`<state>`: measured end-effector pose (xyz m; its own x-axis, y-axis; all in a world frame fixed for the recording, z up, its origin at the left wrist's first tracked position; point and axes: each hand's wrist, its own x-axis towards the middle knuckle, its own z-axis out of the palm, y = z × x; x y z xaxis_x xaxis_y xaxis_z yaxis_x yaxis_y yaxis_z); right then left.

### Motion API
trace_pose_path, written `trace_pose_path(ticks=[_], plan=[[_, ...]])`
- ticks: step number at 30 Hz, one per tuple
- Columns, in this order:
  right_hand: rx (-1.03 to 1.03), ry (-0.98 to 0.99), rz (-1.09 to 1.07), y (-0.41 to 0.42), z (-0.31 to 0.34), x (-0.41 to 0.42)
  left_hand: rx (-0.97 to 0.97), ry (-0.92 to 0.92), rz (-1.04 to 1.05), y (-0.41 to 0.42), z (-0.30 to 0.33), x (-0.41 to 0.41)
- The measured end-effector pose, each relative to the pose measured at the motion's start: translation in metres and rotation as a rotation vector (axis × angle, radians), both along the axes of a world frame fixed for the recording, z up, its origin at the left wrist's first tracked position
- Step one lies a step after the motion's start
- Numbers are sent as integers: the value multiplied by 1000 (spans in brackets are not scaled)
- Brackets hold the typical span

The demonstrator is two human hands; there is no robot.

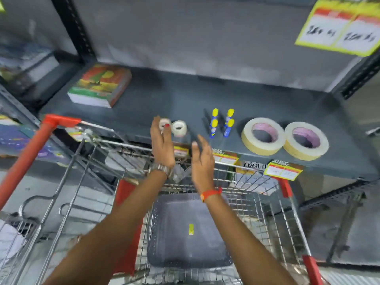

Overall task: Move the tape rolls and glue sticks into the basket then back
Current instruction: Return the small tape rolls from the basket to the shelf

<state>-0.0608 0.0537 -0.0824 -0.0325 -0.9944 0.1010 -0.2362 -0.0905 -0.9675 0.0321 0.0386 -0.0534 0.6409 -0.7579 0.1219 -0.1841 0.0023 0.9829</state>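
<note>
On the dark grey shelf (185, 99) stand two small clear tape rolls (179, 128), several blue glue sticks with yellow caps (221, 123), and two large cream masking tape rolls (263, 135) at the right. My left hand (162, 142) is raised with fingers apart right in front of the left small tape roll (164, 122), partly hiding it; whether it touches the roll is unclear. My right hand (202, 161) is open and empty, just below the shelf edge. Under both arms sits a dark grey plastic basket (189, 229) inside a wire trolley (267, 212).
A stack of colourful notebooks (100, 85) lies at the shelf's back left. Price tags (282, 171) hang along the shelf's front edge. A second trolley with a red handle (30, 153) stands at the left. Yellow price cards (339, 27) hang at the upper right.
</note>
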Motion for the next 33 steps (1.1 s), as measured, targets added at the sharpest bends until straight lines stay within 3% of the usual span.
trace_pose_path(ticks=[3, 8, 11, 17, 22, 27, 33], plan=[[67, -76, -128, 13, -8, -41, -69, 28, -63, 11, -10, -49], [137, -202, -332, 8, -12, -119, 39, 141, -329, 6, -22, -145], [87, -250, -418, -1, -7, -168, 87, 230, -322, -7, -17, -189], [-11, -167, -660, -43, 3, -262, 85, 193, -278, -33, -19, -218], [46, -49, -554, -95, 16, -308, 150, 159, -226, -58, -16, -229], [229, -151, -384, -121, 22, -317, 259, 154, -167, -77, -13, -228], [253, -187, -420, -116, 8, -314, 289, 170, -155, -80, -17, -226]])
